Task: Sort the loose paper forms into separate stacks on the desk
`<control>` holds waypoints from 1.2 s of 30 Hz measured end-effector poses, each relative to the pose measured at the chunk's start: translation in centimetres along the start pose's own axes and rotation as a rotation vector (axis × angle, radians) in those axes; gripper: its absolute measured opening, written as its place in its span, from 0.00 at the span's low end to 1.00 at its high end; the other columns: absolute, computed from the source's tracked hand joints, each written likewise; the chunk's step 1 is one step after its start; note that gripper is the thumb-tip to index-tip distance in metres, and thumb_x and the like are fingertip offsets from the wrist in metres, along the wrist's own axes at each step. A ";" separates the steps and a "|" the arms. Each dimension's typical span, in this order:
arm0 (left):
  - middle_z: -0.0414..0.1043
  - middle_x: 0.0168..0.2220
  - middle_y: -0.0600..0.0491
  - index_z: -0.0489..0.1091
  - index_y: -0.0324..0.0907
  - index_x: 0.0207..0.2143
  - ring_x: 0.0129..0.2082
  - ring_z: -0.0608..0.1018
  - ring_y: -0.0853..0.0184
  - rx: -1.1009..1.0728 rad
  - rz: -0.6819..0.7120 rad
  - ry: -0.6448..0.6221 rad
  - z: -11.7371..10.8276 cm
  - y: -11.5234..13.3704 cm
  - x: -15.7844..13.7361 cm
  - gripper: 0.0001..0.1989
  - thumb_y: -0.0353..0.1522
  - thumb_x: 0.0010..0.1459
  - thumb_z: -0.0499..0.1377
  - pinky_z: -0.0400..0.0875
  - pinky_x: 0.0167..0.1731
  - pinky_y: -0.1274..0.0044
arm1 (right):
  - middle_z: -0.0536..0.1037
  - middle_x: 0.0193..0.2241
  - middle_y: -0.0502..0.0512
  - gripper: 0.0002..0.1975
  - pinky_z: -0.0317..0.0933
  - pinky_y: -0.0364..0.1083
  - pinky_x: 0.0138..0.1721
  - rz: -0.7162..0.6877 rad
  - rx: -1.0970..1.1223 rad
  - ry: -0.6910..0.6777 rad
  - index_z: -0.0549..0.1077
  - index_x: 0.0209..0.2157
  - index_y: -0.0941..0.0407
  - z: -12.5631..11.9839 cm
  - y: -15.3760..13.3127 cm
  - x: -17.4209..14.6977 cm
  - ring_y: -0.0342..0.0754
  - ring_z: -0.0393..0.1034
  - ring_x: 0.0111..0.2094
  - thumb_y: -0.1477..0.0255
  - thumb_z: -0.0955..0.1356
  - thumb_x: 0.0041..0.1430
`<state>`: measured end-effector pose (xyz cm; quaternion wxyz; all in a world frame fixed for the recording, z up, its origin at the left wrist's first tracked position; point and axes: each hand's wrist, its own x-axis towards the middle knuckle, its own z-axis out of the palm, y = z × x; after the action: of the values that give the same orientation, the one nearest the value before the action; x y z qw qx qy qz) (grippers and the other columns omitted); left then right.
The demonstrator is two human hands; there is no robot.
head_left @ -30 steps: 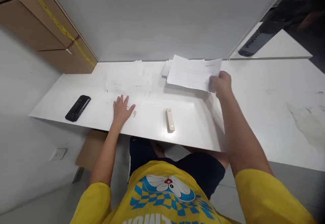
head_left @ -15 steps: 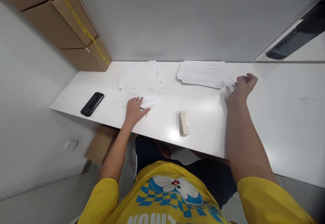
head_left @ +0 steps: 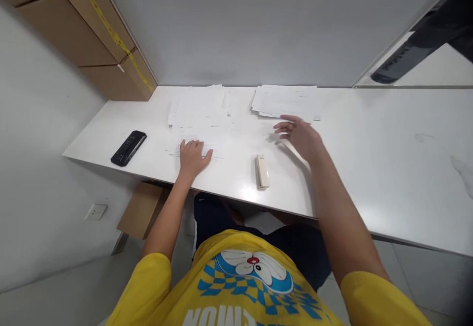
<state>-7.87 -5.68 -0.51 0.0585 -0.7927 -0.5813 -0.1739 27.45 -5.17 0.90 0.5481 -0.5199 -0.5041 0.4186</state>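
My left hand (head_left: 194, 158) lies flat with fingers and thumb apart on the near edge of printed sheets (head_left: 218, 136). Behind those sheets, more white paper (head_left: 195, 104) is piled toward the wall. My right hand (head_left: 301, 139) is over the white table, fingers spread and slightly bent, with nothing visible in it. It is just in front of a second stack of printed papers (head_left: 284, 100) and partly overlaps its near edge. A cream stapler (head_left: 262, 172) rests on the table between my two hands, closer to me.
At the table's left end lies a black phone-like device (head_left: 128, 147). Cardboard boxes (head_left: 118, 77) with yellow tape stand in the back left corner. A grey panel (head_left: 236, 30) rises behind the table (head_left: 369, 168). Something clear and plastic-looking (head_left: 463, 171) lies at the far right.
My right hand has swung left from beside the right-hand paper stack to in front of it, and its curled fingers have spread. My left hand stays on the sheets. The view has shifted slightly.
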 end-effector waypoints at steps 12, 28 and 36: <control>0.70 0.48 0.42 0.71 0.42 0.54 0.51 0.70 0.51 0.047 -0.092 -0.080 -0.2 0.6 0.5 0.26 0.49 0.60 0.61 0.66 0.51 0.65 | 0.75 0.56 0.60 0.19 0.60 0.57 0.59 0.090 -0.368 -0.413 0.74 0.51 0.54 10.1 -4.3 1.1 0.58 0.68 0.57 0.65 0.70 0.58; 0.75 0.40 0.44 0.77 0.41 0.46 0.42 0.74 0.56 -0.008 -0.026 0.077 0.4 -0.2 0.5 0.19 0.37 0.71 0.48 0.68 0.41 0.66 | 0.78 0.28 0.57 0.28 0.67 0.46 0.30 0.532 -0.159 -0.313 0.64 0.55 0.62 15.3 -4.2 4.3 0.48 0.71 0.27 0.77 0.73 0.53; 0.76 0.46 0.38 0.74 0.37 0.47 0.49 0.77 0.51 -0.115 0.423 0.099 -0.3 0.2 -0.2 0.22 0.46 0.68 0.52 0.69 0.49 0.60 | 0.75 0.33 0.51 0.26 0.69 0.46 0.38 0.393 0.079 -0.247 0.63 0.56 0.56 15.9 -5.6 1.3 0.47 0.72 0.34 0.75 0.70 0.55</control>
<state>-7.75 -6.00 -0.26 0.0771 -0.8895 -0.3878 -0.2293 11.59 -2.13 5.82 0.4102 -0.5311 -0.4395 0.5970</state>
